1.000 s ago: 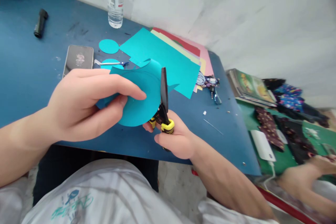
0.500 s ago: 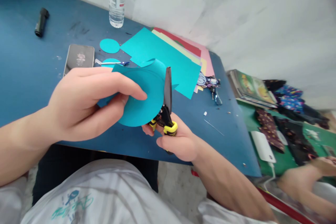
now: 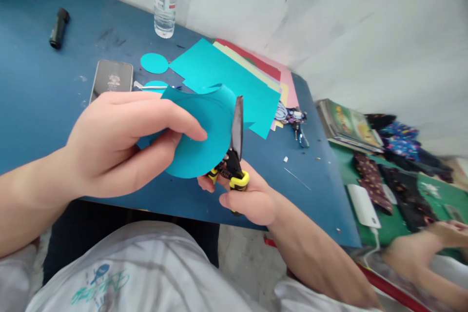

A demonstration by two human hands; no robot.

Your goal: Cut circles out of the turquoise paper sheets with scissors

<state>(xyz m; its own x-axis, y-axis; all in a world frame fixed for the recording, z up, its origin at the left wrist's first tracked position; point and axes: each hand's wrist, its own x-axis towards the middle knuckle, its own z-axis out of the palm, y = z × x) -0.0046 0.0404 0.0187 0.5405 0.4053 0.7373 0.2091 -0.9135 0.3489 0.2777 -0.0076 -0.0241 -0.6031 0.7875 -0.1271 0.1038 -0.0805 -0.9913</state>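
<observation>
My left hand (image 3: 127,144) pinches a turquoise sheet of paper (image 3: 204,156) between thumb and fingers, above the blue table. Its lower right edge is cut in a smooth curve, and a curved line shows near its top. My right hand (image 3: 252,200) is closed around the yellow-and-black handles of spring-loaded scissors (image 3: 237,131). Their dark blades point upward at the paper's right edge, with a narrow strip of paper sticking out to the right. Beyond my left hand lie a turquoise paper disc (image 3: 154,63) and a second disc (image 3: 155,86), partly covered by a pen-like tool (image 3: 146,87).
Stacked coloured paper (image 3: 234,78) lies by the wall. A water bottle (image 3: 165,5), a phone (image 3: 113,78) and a black cylinder (image 3: 59,28) stand or lie on the table (image 3: 29,97). At right, another person's arm (image 3: 420,253) rests near a white power bank (image 3: 363,206).
The paper and scissors have shifted slightly to the right in view. Both hands keep the same hold, and the blades remain at the paper's right edge.
</observation>
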